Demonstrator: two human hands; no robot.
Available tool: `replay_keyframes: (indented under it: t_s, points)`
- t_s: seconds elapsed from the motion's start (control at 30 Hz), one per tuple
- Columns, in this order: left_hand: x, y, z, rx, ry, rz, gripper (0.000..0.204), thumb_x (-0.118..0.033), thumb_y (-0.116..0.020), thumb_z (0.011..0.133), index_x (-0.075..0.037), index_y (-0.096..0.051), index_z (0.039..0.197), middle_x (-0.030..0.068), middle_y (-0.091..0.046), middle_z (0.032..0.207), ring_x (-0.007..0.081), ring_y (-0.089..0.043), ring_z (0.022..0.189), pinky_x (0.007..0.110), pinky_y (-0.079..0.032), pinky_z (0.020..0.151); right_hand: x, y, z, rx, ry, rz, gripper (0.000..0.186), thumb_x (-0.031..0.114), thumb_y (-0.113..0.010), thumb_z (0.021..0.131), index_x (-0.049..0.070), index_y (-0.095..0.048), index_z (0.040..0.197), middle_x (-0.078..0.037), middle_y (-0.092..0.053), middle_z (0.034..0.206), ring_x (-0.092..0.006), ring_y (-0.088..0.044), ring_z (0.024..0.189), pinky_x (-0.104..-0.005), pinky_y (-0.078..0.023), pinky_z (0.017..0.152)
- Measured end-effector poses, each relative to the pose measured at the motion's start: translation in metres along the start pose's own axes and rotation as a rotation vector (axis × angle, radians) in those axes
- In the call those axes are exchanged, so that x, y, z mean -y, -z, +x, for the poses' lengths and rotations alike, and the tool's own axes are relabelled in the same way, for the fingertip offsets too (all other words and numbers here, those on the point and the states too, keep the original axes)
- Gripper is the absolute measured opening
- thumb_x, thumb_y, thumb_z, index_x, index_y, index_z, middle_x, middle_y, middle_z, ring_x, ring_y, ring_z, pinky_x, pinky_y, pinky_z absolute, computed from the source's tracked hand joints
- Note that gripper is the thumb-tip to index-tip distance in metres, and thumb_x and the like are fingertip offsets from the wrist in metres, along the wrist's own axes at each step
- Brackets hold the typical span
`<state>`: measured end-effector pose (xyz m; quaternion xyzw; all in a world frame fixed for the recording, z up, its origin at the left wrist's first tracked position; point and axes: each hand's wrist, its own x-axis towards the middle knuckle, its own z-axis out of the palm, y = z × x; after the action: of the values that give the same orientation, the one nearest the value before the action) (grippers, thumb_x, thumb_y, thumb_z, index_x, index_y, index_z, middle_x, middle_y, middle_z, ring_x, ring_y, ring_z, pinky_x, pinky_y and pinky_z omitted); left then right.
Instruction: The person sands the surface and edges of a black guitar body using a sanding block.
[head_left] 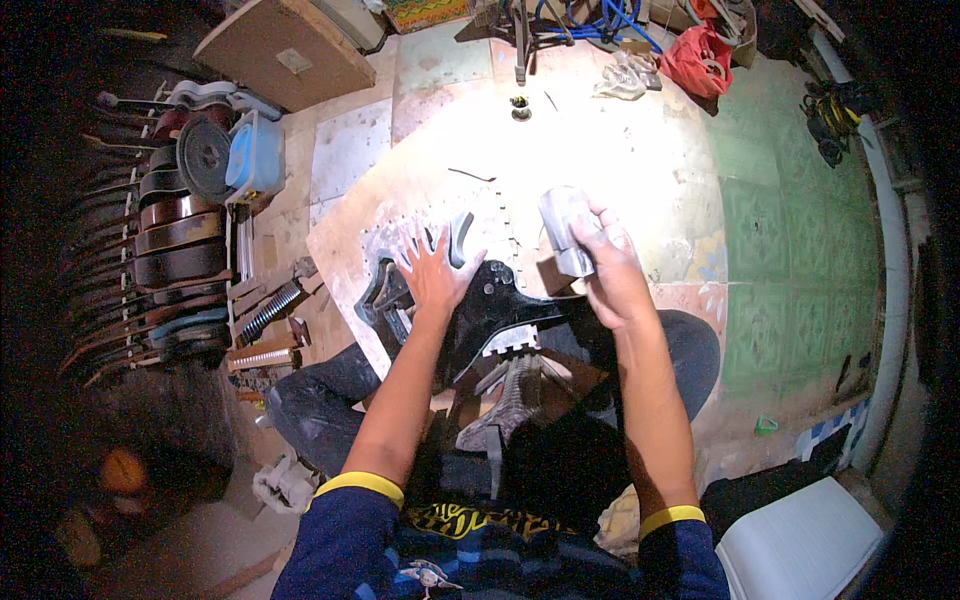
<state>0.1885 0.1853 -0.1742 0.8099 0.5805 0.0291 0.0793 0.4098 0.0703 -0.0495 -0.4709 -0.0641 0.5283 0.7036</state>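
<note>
My left hand [435,275] lies with its fingers spread on a black, curved-edged piece [495,300] that looks like an electric guitar body. Pale dust coats the fingertips. The piece rests across my lap area on a whitish mat [375,245] with jigsaw-cut edges, and its left part has curved horns and openings. To the right, my right hand [607,255] is closed around a grey block [567,230], which looks like a dusty sanding block. The block is held up near the right end of the black piece; whether they touch I cannot tell.
Several guitar bodies [180,235] are racked at the left, beside a blue plastic tub [255,155]. A wooden board [285,55] leans at the back left. Blue hose [615,25] and a red bag [695,65] lie at the back. A white bin [800,540] stands at the lower right.
</note>
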Motion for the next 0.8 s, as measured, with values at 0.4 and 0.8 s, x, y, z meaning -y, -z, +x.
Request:
replay_keyframes:
  t_s: [0.4,0.8]
  points:
    - [-0.074,0.07,-0.026,-0.102,-0.117,-1.358,0.042,-0.016,-0.072,0.095,0.005,-0.063,0.131,0.0145,-0.07,0.118,0.0194,-0.064,0.109,0.034,-0.048,0.101,-0.022,-0.013,0.0,0.287,-0.314,0.279,0.046,0.038,-0.055,0.101,0.01,-0.055,0.137,-0.012,-0.07,0.117,-0.0282,-0.071,0.096,-0.0448,-0.06,0.072]
    - [-0.01,0.074,-0.059,0.194,-0.136,-1.102,0.048,-0.015,-0.073,0.093,-0.003,-0.063,0.138,0.0141,-0.065,0.131,0.024,-0.06,0.122,0.035,-0.044,0.109,-0.07,-0.006,-0.01,0.417,-0.491,-0.034,0.044,0.031,-0.063,0.101,0.01,-0.051,0.138,-0.008,-0.067,0.112,-0.0178,-0.07,0.085,-0.0335,-0.061,0.065]
